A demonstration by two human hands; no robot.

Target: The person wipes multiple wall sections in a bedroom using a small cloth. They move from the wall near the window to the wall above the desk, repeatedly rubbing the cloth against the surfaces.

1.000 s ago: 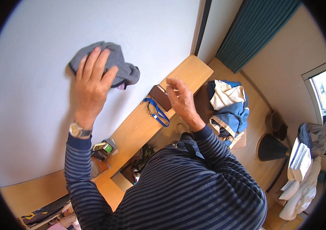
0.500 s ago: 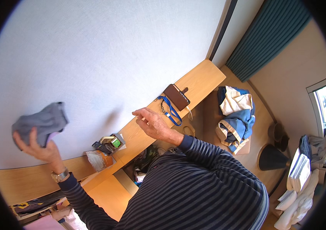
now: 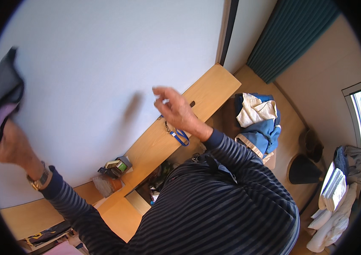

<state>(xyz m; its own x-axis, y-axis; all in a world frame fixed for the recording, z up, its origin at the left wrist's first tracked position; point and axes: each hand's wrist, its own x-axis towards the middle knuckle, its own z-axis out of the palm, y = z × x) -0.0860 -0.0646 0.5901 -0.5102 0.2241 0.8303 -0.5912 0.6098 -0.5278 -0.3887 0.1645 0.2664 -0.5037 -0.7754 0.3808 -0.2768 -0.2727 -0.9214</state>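
Note:
At the far left, my left hand point(image 3: 10, 144) is raised against the pale wall and closed on a grey cloth point(image 3: 4, 87). The cloth has dark edges and a lavender patch inside; its exact kind is unclear. My right hand point(image 3: 178, 111) is held up above the wooden ledge, fingers loosely bent and apart, with nothing in it. It covers most of a brown case on the ledge. Just below that hand lies a blue lanyard point(image 3: 181, 138).
A wooden ledge point(image 3: 214, 87) runs along the pale wall point(image 3: 91, 55). On it stand a small grey holder point(image 3: 123, 163) and an orange-and-clear container point(image 3: 108, 185). Folded clothes point(image 3: 257, 123), a black cone-shaped object point(image 3: 303, 170) and a green curtain point(image 3: 293, 38) are at the right.
My left hand has carried the grey cloth further left and up, turning it so more lavender shows. My right hand has risen slightly and now hides the brown case. The view has shifted a little.

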